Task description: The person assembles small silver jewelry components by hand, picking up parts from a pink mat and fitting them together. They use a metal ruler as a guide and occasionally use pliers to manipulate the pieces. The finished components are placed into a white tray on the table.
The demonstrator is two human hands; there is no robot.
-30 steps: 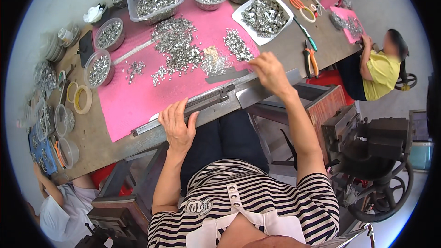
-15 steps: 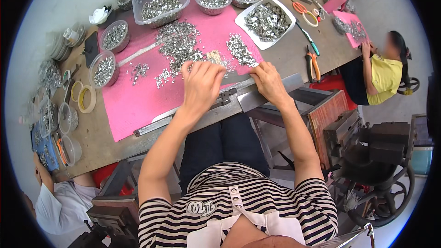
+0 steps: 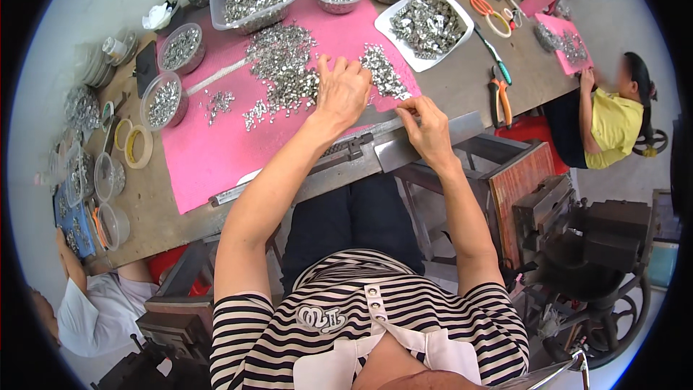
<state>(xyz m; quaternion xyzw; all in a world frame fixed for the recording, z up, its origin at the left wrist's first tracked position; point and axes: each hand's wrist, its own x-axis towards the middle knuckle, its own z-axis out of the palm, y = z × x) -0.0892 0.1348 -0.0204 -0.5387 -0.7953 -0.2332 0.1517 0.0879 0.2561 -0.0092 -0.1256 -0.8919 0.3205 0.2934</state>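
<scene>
My left hand [image 3: 343, 94] is over the pink mat [image 3: 209, 162], between a large heap of small shiny metal pieces [image 3: 281, 58] and a smaller pile of such pieces [image 3: 384, 72]. Its fingers are curled downward, and the palm hides their tips and whatever they grip. Thumb and fingers of my right hand [image 3: 427, 128] are pinched together at the mat's near right edge, below the smaller pile. What sits in that pinch is too small to make out. A long metal bar [image 3: 354, 148] runs along the table's front edge under my wrists.
A white dish [image 3: 386, 25] and clear tubs [image 3: 216, 18] of metal pieces line the far side. Orange-handled pliers [image 3: 498, 101], scissors [image 3: 491, 16] and tape rolls [image 3: 138, 146] lie on the table. Two people sit nearby, one in yellow [image 3: 612, 126], one in white [image 3: 97, 314].
My left hand has moved up and right, away from the bar and toward the smaller pile. My right hand has shifted slightly down and stays pinched. The view has tilted a little.
</scene>
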